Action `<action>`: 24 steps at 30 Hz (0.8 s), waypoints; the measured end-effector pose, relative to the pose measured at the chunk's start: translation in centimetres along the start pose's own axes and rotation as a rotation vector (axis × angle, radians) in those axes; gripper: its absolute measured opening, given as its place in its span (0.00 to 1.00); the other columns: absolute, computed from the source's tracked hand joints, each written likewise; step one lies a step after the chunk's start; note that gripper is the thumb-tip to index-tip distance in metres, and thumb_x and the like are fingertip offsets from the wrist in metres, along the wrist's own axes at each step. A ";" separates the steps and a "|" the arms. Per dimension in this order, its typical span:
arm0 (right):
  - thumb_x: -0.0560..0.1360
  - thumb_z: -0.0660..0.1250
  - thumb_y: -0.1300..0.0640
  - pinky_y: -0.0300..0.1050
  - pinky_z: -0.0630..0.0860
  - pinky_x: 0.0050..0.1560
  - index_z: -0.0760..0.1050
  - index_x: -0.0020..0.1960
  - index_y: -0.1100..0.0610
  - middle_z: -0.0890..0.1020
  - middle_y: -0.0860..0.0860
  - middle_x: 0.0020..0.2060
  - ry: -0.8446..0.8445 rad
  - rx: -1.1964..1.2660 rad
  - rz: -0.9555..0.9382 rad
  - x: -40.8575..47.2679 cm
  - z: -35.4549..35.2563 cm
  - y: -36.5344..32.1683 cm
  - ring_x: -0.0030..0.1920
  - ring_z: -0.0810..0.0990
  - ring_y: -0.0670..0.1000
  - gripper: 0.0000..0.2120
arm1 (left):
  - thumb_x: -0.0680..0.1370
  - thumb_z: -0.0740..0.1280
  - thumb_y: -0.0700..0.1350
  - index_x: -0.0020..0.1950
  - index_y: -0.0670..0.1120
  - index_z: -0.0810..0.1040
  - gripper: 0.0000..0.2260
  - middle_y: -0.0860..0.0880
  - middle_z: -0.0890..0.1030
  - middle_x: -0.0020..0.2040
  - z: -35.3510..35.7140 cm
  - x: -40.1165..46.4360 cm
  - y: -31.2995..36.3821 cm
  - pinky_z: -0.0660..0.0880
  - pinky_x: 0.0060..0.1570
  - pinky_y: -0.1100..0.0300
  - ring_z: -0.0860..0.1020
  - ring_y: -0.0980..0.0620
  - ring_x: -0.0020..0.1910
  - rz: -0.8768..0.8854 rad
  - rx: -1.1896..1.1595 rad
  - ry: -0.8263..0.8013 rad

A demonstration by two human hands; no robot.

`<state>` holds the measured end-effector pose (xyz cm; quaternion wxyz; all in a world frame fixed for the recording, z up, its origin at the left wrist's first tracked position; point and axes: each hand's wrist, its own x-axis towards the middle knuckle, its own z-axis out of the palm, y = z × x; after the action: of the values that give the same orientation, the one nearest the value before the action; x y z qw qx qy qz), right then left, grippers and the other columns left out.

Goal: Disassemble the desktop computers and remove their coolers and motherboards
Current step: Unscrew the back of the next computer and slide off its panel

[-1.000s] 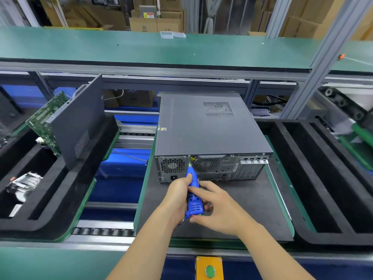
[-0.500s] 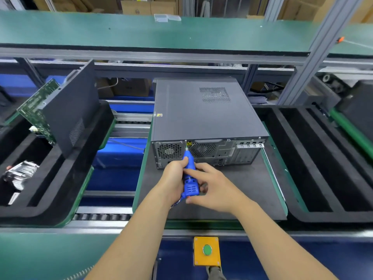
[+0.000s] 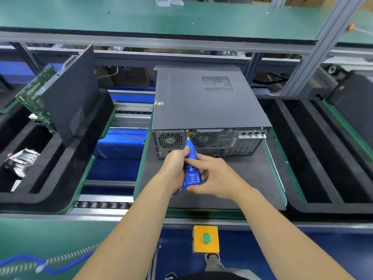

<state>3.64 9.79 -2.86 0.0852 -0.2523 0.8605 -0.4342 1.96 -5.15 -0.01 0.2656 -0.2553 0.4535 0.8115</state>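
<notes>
Head view — hands [image 3: 214, 174] on screwdriver [image 3: 190, 164]

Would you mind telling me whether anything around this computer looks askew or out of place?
The dark side panel in the left foam tray stands tilted, not flat, with a green circuit board behind it. The computer case sits squarely.

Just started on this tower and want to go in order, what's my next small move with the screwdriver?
Probably run the blue electric screwdriver to back out that rear-panel screw: its bit tip already sits there at the top edge of the closed desktop computer, and both hands, left hand and right hand, grip it.
</notes>
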 end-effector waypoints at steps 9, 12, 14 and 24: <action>0.66 0.78 0.52 0.32 0.76 0.51 0.70 0.71 0.41 0.71 0.37 0.62 -0.017 0.020 0.008 0.2 -0.3 0.2 0.56 0.77 0.43 0.36 | 0.81 0.61 0.52 0.46 0.41 0.75 0.14 0.42 0.81 0.34 0.5 0.0 0.3 0.81 0.36 0.45 0.81 0.42 0.30 -0.054 -0.071 -0.054; 0.66 0.77 0.51 0.36 0.77 0.54 0.67 0.71 0.37 0.68 0.35 0.64 -0.044 0.036 0.063 -0.1 -0.2 0.4 0.55 0.77 0.42 0.37 | 0.81 0.63 0.53 0.47 0.43 0.75 0.14 0.44 0.81 0.34 0.5 0.5 0.1 0.81 0.37 0.48 0.81 0.44 0.30 -0.052 -0.093 -0.029; 0.66 0.77 0.50 0.35 0.76 0.55 0.64 0.70 0.32 0.65 0.35 0.63 -0.071 0.024 0.101 -0.1 -0.2 0.5 0.55 0.76 0.39 0.38 | 0.81 0.64 0.54 0.47 0.41 0.76 0.16 0.43 0.82 0.36 0.3 0.8 -0.2 0.81 0.37 0.48 0.82 0.43 0.32 -0.072 -0.130 -0.044; 0.59 0.82 0.44 0.36 0.75 0.51 0.68 0.65 0.35 0.70 0.39 0.55 -0.060 -0.014 0.162 0.6 0.2 0.2 0.52 0.74 0.40 0.39 | 0.79 0.68 0.51 0.47 0.45 0.82 0.10 0.49 0.82 0.38 -0.2 2.3 0.1 0.71 0.48 0.54 0.77 0.50 0.41 0.135 0.233 0.193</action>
<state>3.15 9.50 -3.09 0.1439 -0.1954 0.8783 -0.4120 0.25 -4.90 -1.57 0.1936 -0.2683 0.5841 0.7412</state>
